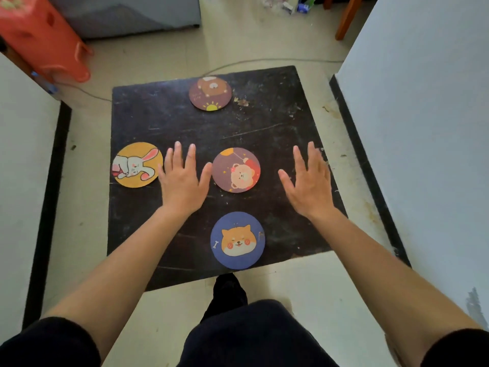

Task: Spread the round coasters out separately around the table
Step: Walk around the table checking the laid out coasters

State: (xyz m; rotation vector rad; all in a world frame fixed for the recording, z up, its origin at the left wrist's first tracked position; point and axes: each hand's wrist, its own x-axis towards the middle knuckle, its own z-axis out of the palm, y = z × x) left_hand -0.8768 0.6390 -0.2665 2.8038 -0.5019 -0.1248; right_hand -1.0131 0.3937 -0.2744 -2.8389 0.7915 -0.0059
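Several round coasters lie apart on the black square table [277, 123]. A brown bear coaster [210, 93] sits at the far edge. At the left edge lies a yellow rabbit coaster [137, 164]. A maroon bear coaster [236, 170] is in the middle, and a blue dog coaster [237, 240] lies at the near edge. My left hand [182, 178] hovers flat, fingers spread, between the rabbit and maroon coasters. My right hand [308, 181] is open over the right side of the table, holding nothing. Whether anything lies under it is hidden.
An orange plastic stool [45, 35] stands on the floor at the far left. White walls with black skirting close in on both sides. A thin cable [238, 63] runs across the floor behind the table. My dark-trousered legs and a foot [229, 290] are at the near edge.
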